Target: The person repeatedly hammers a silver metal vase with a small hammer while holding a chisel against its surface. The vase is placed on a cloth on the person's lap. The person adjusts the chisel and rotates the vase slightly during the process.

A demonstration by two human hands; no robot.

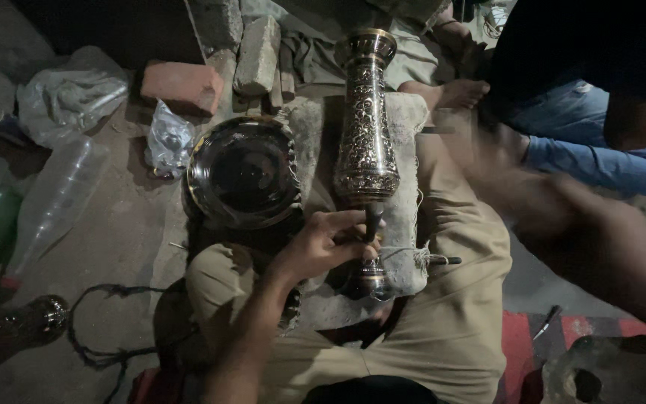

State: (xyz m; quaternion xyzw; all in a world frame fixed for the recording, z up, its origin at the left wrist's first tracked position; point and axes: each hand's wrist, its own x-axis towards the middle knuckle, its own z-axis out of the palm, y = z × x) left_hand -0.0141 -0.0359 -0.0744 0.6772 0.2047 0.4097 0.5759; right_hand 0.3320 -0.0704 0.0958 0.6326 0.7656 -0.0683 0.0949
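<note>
Hands split: my left hand point(323, 243) gripped the narrow stem of the vase point(366, 142), already engraved over its body, while my right hand point(487, 161) was too blurred to read.

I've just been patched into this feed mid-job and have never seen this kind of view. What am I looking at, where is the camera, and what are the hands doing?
There is no machine here: a person works with bare hands, and the single camera sits on that person's head, looking down at the lap and floor.

The left hand grips the narrow stem of an engraved metal vase, which lies along a grey stone slab resting on the legs. The right hand is off to the side, blurred by motion, so I cannot tell whether it holds anything.

Beside the vase lies a dark round metal plate. Further out on the dirt floor are a red brick, crumpled plastic bags and a clear plastic bottle. At the top right, another person in blue trousers sits close by.
</note>
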